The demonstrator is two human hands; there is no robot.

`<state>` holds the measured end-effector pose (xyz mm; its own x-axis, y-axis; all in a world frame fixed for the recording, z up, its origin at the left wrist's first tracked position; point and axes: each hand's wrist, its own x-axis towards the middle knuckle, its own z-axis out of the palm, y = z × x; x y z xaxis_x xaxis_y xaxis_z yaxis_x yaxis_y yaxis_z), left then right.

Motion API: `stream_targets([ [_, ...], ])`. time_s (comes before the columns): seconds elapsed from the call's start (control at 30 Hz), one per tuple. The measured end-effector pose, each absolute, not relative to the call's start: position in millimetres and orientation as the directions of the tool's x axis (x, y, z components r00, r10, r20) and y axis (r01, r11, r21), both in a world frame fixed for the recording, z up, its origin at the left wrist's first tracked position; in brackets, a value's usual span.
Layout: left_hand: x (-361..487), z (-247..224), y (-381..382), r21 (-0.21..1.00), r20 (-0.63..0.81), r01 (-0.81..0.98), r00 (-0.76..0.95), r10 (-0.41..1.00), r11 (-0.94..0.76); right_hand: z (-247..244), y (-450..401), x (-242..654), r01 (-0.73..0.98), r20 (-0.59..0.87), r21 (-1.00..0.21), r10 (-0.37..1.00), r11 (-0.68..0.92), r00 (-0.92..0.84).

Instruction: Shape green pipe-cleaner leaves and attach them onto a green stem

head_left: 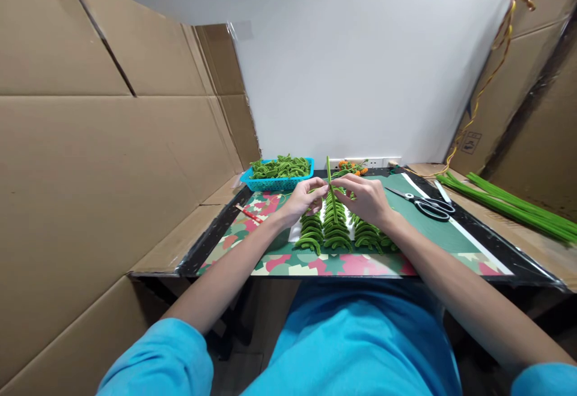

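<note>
Between the fingers of both hands stands a straight green pipe cleaner (329,169), held upright over the table. My left hand (307,196) pinches it from the left, and my right hand (364,199) grips it from the right at about the same height. Below the hands lie rows of curved green pipe-cleaner pieces (337,237), stacked in leaf-like columns on a white sheet (295,232). The fingertips partly hide the spot where they meet the stem.
A blue basket (279,184) of curled green pieces stands at the back left. Scissors (430,207) lie on the green mat (433,237) at right, near long green pipe cleaners (509,205). Orange flowers (354,167) lie behind; a red-handled tool (249,214) is left. Cardboard walls (112,161) flank the table.
</note>
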<state>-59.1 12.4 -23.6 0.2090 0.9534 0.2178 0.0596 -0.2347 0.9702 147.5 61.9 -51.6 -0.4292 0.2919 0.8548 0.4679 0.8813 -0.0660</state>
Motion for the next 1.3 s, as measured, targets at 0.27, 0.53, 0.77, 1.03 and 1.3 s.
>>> stream_targets([
  [0.27,-64.6,-26.5,16.7,0.974,0.2,0.052,0.244,0.949,-0.219,-48.5,61.5,149.3,0.434,0.801,-0.107,0.337,0.894,-0.496],
  [0.53,-64.8,-26.4,15.4,0.974,0.198,0.063,0.23,0.953,-0.217,-49.6,63.5,151.0,0.405,0.823,-0.1,0.305,0.909,-0.479],
  [0.77,-63.3,-25.8,13.4,0.95,0.274,0.094,0.212,0.938,-0.299,-49.9,65.7,151.9,0.421,0.838,-0.083,0.292,0.903,-0.461],
  [1.03,-63.9,-30.4,15.3,0.895,0.395,0.144,0.189,0.899,-0.423,-49.1,64.5,152.5,0.432,0.816,-0.103,0.325,0.896,-0.479],
  [1.3,-61.7,-32.7,11.5,0.73,0.561,0.383,0.137,0.817,-0.566,-49.5,63.1,142.5,0.328,0.817,-0.28,0.403,0.902,-0.412],
])
